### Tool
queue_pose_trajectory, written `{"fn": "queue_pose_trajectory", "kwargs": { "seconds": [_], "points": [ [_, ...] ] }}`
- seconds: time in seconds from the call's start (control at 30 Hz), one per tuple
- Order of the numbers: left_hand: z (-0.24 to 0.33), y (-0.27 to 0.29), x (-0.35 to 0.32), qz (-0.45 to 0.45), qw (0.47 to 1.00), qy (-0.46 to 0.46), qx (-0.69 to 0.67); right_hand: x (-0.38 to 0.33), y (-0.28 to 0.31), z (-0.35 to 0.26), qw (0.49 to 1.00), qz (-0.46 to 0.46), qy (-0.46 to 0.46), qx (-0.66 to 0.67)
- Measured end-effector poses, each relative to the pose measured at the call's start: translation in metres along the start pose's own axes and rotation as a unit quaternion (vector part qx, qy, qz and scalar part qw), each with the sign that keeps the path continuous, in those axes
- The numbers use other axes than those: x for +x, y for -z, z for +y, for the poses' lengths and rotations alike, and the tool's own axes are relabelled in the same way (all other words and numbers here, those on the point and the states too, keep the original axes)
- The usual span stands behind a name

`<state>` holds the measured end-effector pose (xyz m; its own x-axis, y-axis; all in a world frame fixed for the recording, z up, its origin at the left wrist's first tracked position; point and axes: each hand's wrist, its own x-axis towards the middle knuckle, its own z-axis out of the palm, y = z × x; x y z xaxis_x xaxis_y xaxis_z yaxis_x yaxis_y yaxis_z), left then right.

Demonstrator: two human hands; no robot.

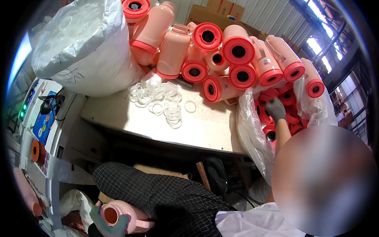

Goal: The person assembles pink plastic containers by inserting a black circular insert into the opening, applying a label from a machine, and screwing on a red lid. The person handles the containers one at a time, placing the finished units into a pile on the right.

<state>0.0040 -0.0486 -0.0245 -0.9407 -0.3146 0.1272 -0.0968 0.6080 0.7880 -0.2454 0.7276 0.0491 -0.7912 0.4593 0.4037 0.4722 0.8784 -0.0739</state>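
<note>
In its grey-green glove, my left hand [119,227] is wrapped round the neck of a pink thermos jug shell [136,221] at the lower left. The shell lies tilted beside my leg, its round mouth toward the upper left and its handle to the right. My right hand [276,109], also gloved, reaches into a clear plastic bag [249,126] at the table's right end. It is among red ring-shaped parts [291,115] there. Its fingers are smeared and partly hidden, so a grip does not show. A round blurred patch covers part of that arm's side.
Loose white rings [173,116] lie on the pale table [213,130]. Pink thermos jugs [173,49] with red bases are piled along its back. A large white sack [94,67] of translucent pieces stands at the left, above a bench holding an orange spool [37,151].
</note>
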Motion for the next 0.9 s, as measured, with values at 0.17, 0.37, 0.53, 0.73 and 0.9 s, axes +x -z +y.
{"fn": "queue_pose_trajectory", "kwargs": {
  "seconds": [0.17,0.37,0.53,0.73,0.9],
  "points": [
    [0.034,-0.011,0.015,-0.006,0.999,0.038,-0.030,-0.055,-0.028,0.144,0.937,-0.315,-0.122,-0.087],
    [0.051,0.015,0.018,-0.032,0.997,0.072,-0.015,-0.043,0.040,0.028,0.910,-0.339,-0.131,-0.198],
    [0.031,0.026,0.004,0.067,0.992,0.080,-0.072,-0.033,0.051,0.061,0.945,-0.107,-0.083,-0.298],
    [-0.046,0.066,-0.032,0.265,0.955,0.064,-0.120,0.034,0.077,0.064,0.958,0.102,-0.060,0.262],
    [-0.076,0.068,-0.067,0.346,0.796,0.088,-0.490,0.006,0.033,-0.060,0.594,-0.225,0.028,0.772]
  ]
}}
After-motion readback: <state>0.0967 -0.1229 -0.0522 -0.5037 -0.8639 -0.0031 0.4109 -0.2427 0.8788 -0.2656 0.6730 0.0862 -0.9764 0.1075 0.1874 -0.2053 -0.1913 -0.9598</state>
